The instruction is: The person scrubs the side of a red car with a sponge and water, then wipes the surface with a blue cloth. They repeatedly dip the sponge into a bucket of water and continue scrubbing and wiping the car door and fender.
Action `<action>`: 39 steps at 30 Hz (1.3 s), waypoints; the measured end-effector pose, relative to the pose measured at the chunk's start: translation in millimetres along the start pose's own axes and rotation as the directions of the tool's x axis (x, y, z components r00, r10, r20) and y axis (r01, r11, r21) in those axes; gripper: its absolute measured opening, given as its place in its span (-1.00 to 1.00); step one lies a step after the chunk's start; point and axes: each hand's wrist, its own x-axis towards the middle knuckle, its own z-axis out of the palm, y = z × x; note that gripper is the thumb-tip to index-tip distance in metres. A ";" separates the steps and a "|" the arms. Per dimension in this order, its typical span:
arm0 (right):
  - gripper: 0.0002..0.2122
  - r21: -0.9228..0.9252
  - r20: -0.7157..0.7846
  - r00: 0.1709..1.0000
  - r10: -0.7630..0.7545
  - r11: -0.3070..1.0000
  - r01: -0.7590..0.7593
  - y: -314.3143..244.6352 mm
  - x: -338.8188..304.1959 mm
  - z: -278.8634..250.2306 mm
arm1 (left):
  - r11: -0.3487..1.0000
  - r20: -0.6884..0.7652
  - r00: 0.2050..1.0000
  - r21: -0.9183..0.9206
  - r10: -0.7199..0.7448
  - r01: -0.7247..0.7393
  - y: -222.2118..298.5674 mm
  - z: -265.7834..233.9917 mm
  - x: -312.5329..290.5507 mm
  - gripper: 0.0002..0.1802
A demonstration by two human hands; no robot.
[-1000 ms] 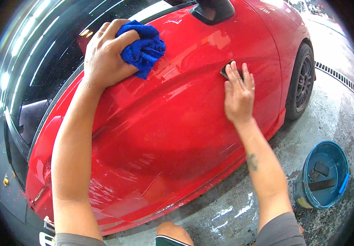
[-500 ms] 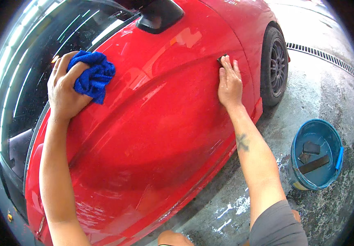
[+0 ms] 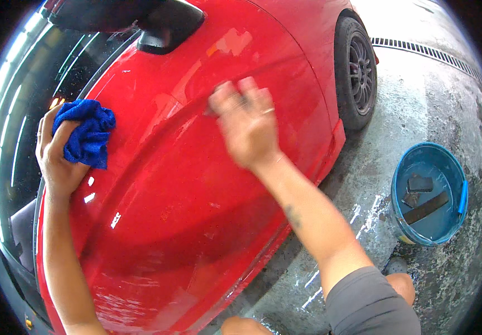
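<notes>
My left hand (image 3: 58, 162) is closed round a bunched blue microfibre cloth (image 3: 89, 133), held at the lower edge of the car's side window. Over the wet red car door (image 3: 179, 190), my right hand (image 3: 246, 125) is smeared by motion, palm down near the raised crease. A small dark pad (image 3: 212, 109) shows partly at its fingertips; the fingers hide most of it, and its exact kind cannot be made out. Drops and streaks of water lie on the paint.
A blue bucket (image 3: 395, 192) of water holding several dark blocks stands on the wet concrete floor (image 3: 336, 245) at right. The black side mirror (image 3: 171, 25) juts out at the top. Beyond are the front wheel (image 3: 358, 72) and a floor drain grate (image 3: 428, 56).
My right hand has swept left across the door from near its front edge, with the dark pad. My left hand keeps the cloth; the whole view has shifted somewhat.
</notes>
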 end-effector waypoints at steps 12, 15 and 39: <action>-0.71 0.034 -0.197 0.888 0.415 0.909 -0.416 127.7 5.6 -65.3 | 0.995 0.077 0.996 0.086 0.036 -0.043 28.5 5.7 18.3 -0.28; -0.72 0.000 -0.200 0.903 0.380 0.922 -0.388 87.6 0.0 -54.4 | 0.996 0.051 0.997 0.065 0.059 -0.063 37.5 19.5 32.6 -0.52; -0.02 0.287 0.410 0.906 0.110 0.927 -0.242 -279.3 -153.6 -27.5 | 0.992 -0.010 0.993 0.052 0.115 -0.115 30.7 51.6 51.2 -0.47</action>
